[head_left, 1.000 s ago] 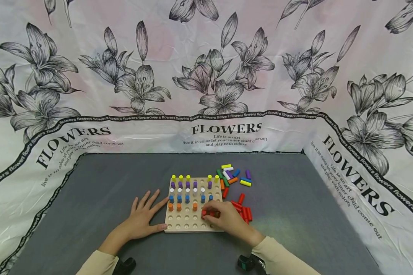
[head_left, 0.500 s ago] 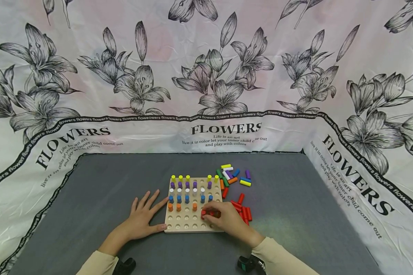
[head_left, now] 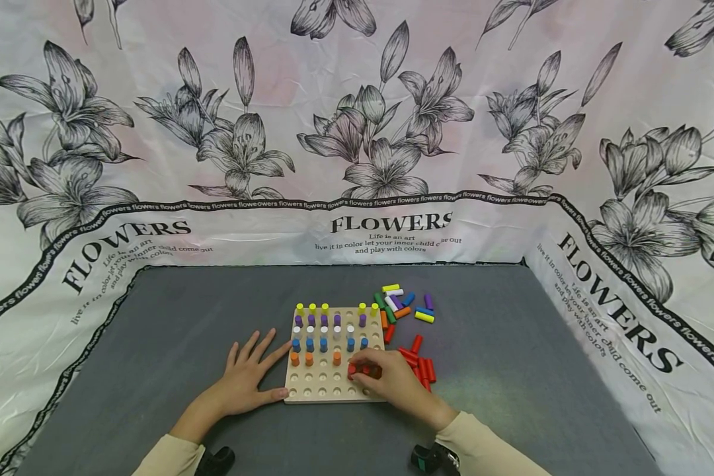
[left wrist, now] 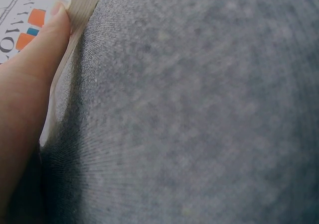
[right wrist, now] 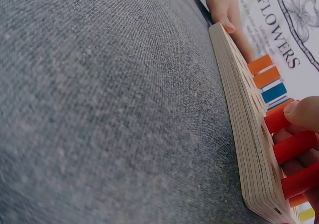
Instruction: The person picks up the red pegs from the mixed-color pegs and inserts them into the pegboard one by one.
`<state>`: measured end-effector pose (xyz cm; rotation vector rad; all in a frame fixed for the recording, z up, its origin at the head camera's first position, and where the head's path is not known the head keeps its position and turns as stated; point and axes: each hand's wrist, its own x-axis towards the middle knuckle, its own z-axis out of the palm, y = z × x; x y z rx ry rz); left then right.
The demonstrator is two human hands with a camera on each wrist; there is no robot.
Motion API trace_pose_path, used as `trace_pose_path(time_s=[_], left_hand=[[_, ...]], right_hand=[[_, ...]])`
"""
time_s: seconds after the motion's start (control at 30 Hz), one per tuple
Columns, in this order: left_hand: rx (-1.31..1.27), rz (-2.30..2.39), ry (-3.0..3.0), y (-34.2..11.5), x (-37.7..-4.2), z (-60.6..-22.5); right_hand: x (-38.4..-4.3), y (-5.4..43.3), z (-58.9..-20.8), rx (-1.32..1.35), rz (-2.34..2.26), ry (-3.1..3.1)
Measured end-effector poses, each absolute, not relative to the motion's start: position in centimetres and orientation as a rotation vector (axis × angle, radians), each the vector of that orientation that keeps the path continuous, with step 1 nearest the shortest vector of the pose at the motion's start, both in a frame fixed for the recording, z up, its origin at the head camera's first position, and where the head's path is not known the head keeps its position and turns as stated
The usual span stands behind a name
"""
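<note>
A wooden pegboard point(head_left: 331, 398) lies on the grey table, with rows of yellow, purple, white, blue and orange pegs standing in its holes. My left hand point(head_left: 244, 385) rests spread at the board's left side, its index fingertip and thumb touching the edge. Over the front right part of the board, my right hand point(head_left: 395, 382) pinches a red peg point(right wrist: 275, 119) between thumb and fingers. Two more red pegs stand beside it in the same row, the middle one point(right wrist: 294, 147) and the nearest one point(right wrist: 300, 180), partly hidden by my hand in the head view.
Loose red pegs point(head_left: 424, 367) are piled right of the board, close to my right forearm. Farther back lies a mixed heap of loose pegs, including a yellow peg point(head_left: 424, 317) and a purple peg point(head_left: 429, 301). Floral fabric point(head_left: 387, 231) borders the table's back and sides.
The red peg under my right fingertips sits slightly lower at the board. My left hand has stayed in place.
</note>
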<state>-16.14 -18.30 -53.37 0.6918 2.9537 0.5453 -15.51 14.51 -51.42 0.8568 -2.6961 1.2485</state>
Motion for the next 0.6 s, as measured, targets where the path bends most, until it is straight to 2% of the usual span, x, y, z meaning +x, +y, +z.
trace_pose_path(time_s=[0.6], left_hand=[[0.696,0.544,2.953,-18.27,-16.12,-53.34]], right_hand=[[-15.38,14.69,-50.54,0.845,1.319,-2.706]])
